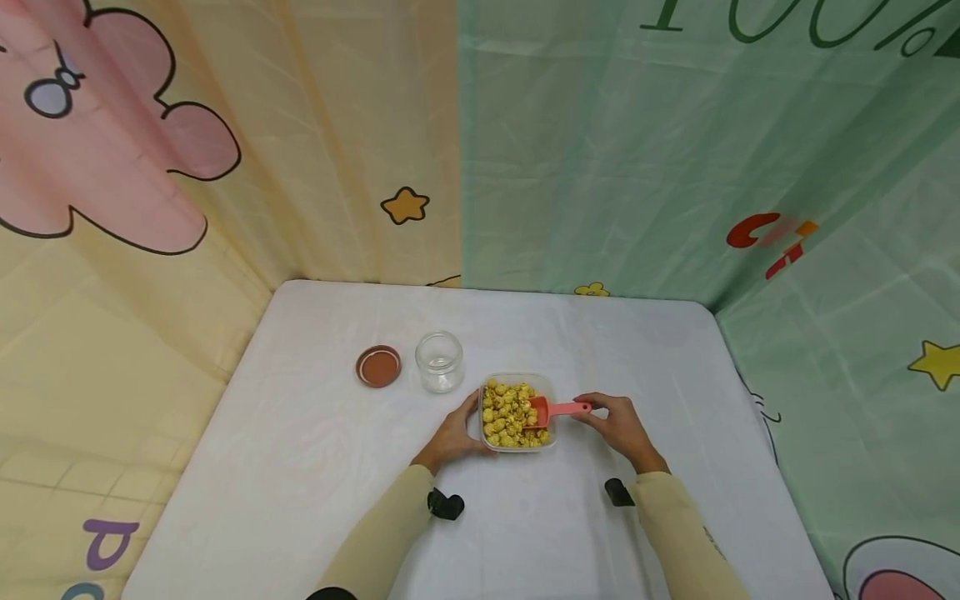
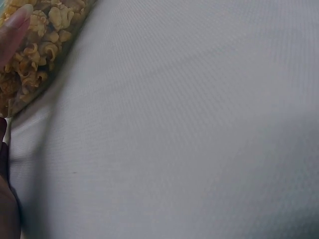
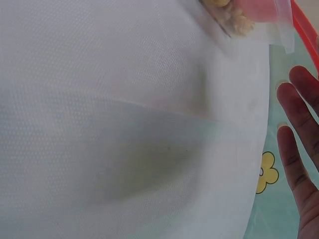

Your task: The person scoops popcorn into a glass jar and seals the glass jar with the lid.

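Observation:
A clear square plastic container (image 1: 552,442) of yellow popcorn (image 1: 504,417) stands near the middle of the table. My left hand (image 1: 453,435) grips its left side, thumb and fingers spread round the wall. In the left wrist view one fingertip (image 2: 20,17) lies against the clear wall, with popcorn (image 2: 35,59) behind it. My right hand (image 1: 618,425) pinches the end of a coral-red scoop's handle (image 1: 570,408). The scoop's bowl (image 1: 539,412) sits in the popcorn at the container's right side. The other right fingers (image 3: 299,114) extend loosely below the handle in the right wrist view.
An uncapped glass jar (image 1: 439,362) stands behind and left of the container. Left of the jar lies a round brown lid (image 1: 378,367). A white cloth covers the table (image 1: 315,467), and printed curtains (image 1: 570,150) hang along its back and sides.

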`<state>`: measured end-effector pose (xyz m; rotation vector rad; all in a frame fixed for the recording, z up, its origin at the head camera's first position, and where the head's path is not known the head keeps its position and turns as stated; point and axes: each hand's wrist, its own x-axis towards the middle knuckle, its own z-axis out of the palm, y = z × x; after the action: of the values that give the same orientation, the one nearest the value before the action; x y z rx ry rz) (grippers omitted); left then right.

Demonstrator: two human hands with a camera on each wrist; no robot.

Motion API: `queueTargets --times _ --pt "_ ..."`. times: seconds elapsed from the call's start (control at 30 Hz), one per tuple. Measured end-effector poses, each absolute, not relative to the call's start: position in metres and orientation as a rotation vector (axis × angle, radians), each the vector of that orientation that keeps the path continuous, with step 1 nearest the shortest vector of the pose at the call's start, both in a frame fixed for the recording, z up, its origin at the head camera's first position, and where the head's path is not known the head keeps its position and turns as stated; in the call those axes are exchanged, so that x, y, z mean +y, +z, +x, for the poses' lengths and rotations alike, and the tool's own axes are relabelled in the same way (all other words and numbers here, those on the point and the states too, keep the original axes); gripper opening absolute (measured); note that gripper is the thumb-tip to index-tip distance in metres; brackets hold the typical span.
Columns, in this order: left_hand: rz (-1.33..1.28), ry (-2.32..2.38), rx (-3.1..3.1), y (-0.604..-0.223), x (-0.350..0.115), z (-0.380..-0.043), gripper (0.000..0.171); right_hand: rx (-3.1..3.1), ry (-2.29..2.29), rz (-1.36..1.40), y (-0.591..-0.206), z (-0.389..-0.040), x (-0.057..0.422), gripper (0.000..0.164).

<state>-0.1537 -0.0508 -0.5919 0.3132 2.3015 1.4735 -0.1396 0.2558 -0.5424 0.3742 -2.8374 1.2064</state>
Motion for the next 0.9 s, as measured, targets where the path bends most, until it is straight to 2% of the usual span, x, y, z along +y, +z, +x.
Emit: queueTargets --times 0.9 --pt "0.29 1.448 2.312 -0.5917 -0.05 -0.1524 0.117 -2.841 1.14 0.384 -0.5461 -0.1409 0.25 0.025"
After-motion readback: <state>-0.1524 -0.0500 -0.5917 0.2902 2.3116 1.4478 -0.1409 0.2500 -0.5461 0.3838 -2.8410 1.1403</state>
